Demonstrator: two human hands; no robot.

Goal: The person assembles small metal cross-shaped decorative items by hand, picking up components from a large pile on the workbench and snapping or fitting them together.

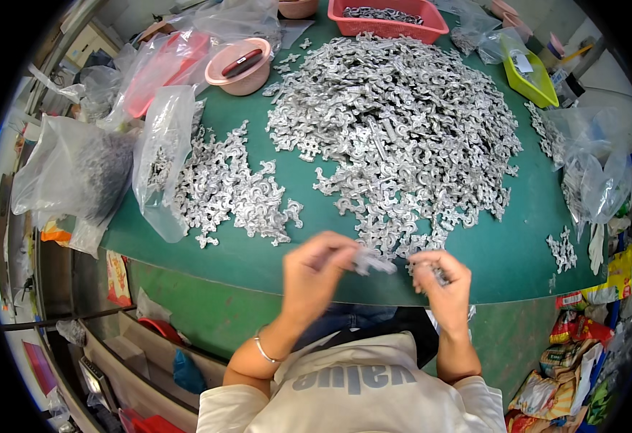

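Step in hand, as judged: picking and handling small parts at the near edge of the large heap (pixel 395 137). Your left hand (pixel 319 263) has its grip pinched, thumb to fingers, on blurred metal pieces (pixel 375 263); their exact count cannot be told. Your right hand (pixel 442 278) has its fingers curled around a grey piece (pixel 440 275). Both hands are above the near side of the green bench (pixel 251 261), slightly apart.

The next move likely calls for keeping each grip light and separating any interlocked pieces before release.

Material: silvery, matt-to-bright metal; flat, irregular outlines with curved hooks and stubby arms, prone to tangling. A smaller heap (pixel 237 195) lies to your left, beside a clear, glossy, creased plastic bag (pixel 161 162).
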